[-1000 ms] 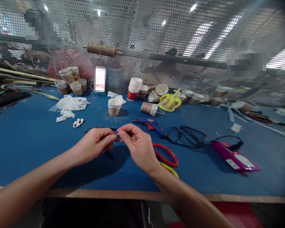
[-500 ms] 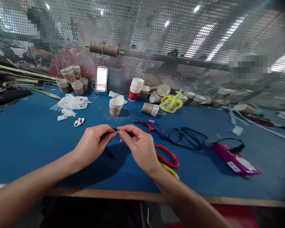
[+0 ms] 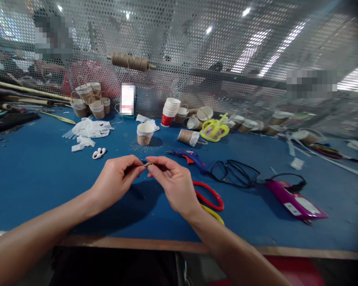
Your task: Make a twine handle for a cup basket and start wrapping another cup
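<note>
My left hand [image 3: 117, 176] and my right hand [image 3: 176, 182] meet above the table's middle, thumbs and fingertips pinched. Between them is a short bit of brown twine [image 3: 148, 163], bent or twisted; its ends are hidden by the fingers. Just beyond stands a small cup wrapped in twine [image 3: 144, 139] with a white fabric rim. A blue glue gun [image 3: 189, 155] with a red trigger lies to the right of my fingertips. By my right wrist are a red loop [image 3: 216, 196] and a yellow loop [image 3: 213, 214], which look like scissor handles, partly hidden by my arm.
Behind are stacked paper cups [image 3: 168, 113], a lying twine-wrapped cup [image 3: 186, 137], a yellow crown-shaped frame [image 3: 214, 130] and white gloves [image 3: 91, 129]. At right lie a black cable [image 3: 235, 174] and purple device [image 3: 296, 200]. A twine spool [image 3: 129, 61] hangs on the mesh.
The twine between my fingertips shows more plainly now, as a small bent piece. Both hands have shifted only slightly; the things on the table are unmoved.
</note>
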`<state>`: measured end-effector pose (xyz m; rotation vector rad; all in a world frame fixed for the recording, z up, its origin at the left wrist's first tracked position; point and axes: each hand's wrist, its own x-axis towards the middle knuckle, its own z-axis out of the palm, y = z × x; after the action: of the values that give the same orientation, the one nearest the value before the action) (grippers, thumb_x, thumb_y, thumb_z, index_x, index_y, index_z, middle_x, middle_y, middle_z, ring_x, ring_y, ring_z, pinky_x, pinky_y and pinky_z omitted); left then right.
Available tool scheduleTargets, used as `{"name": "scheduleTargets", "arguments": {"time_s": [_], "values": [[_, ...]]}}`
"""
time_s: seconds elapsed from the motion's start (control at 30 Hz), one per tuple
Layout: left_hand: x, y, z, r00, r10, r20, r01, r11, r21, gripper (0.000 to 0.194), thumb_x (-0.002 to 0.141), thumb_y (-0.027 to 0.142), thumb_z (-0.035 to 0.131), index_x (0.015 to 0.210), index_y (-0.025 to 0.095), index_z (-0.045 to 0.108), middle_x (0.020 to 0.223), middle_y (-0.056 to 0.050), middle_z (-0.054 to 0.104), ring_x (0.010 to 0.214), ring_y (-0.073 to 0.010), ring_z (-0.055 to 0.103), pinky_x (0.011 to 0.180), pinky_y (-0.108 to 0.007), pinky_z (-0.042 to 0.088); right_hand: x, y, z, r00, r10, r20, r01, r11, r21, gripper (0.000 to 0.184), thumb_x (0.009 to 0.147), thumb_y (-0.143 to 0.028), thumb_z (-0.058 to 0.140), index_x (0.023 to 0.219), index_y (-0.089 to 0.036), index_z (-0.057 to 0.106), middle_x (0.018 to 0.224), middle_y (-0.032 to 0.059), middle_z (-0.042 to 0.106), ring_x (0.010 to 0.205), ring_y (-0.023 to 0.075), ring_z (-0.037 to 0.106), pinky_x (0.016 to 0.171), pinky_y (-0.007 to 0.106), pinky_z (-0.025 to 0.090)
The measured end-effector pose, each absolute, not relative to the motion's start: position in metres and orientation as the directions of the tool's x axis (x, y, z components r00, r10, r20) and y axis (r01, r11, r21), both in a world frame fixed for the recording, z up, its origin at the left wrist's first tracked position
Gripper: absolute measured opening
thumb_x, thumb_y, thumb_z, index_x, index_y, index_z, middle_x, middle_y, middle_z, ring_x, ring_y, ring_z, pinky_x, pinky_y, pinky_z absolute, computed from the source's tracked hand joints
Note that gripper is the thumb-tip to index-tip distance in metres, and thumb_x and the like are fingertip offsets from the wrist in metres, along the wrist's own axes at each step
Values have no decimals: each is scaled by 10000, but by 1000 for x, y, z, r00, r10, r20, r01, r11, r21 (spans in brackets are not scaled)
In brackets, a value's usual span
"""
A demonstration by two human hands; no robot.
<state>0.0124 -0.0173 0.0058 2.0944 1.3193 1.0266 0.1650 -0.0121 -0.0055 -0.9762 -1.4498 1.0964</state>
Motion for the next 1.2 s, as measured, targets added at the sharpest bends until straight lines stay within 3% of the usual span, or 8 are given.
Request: {"name": "scheduleTargets", "arguments": {"time_s": [0.2, 0.43, 0.67, 0.9, 1.07, 1.2], "values": [[11, -17, 7, 255, 901, 351, 542, -434, 720, 178, 823, 241, 472, 744, 151, 603, 614, 2, 597, 554, -103, 511, 526, -202, 383, 165, -13, -2, -166, 953, 253, -19, 253, -967, 199, 719, -236, 642, 914, -203, 654, 794, -2, 653, 680, 102, 600, 711, 270, 517], [11, -17, 6, 255, 864, 433, 579, -495, 648, 147, 820, 204, 495, 739, 154, 607, 639, 0, 624, 566, -102, 540, 550, -199, 405, 166, -14, -5, -176, 952, 252, -51, 247, -968, 231, 712, -226, 649, 943, -219, 659, 825, -7, 649, 698, 92, 595, 728, 254, 505], [12, -17, 0, 250, 777, 578, 600, -592, 537, 77, 791, 157, 559, 741, 143, 616, 660, -4, 639, 582, -95, 557, 564, -183, 425, 166, -11, -6, -133, 964, 229, -17, 228, -973, 113, 721, -251, 639, 803, -174, 655, 666, -14, 625, 605, 82, 560, 611, 219, 475], [15, -18, -2, 268, 746, 609, 614, -620, 489, 67, 790, 151, 565, 742, 142, 612, 658, -4, 638, 580, -96, 560, 566, -190, 437, 166, -12, -3, -120, 962, 245, 38, 251, -967, 84, 721, -243, 630, 753, -166, 633, 661, -11, 608, 607, 90, 536, 600, 231, 456], [12, -16, -1, 252, 763, 596, 612, -602, 513, 60, 784, 152, 573, 743, 137, 614, 651, 0, 632, 569, -88, 550, 550, -180, 427, 166, -10, -9, -113, 959, 259, -10, 260, -966, 123, 721, -242, 644, 829, -198, 681, 738, -10, 625, 637, 82, 529, 623, 228, 449], [9, -14, 1, 223, 770, 598, 616, -586, 526, 72, 781, 150, 575, 721, 139, 613, 621, 8, 626, 537, -81, 534, 520, -173, 414, 165, -11, -10, -166, 948, 272, -69, 264, -962, 295, 707, -209, 645, 999, -251, 663, 722, -33, 589, 658, 81, 512, 658, 241, 441]]}}
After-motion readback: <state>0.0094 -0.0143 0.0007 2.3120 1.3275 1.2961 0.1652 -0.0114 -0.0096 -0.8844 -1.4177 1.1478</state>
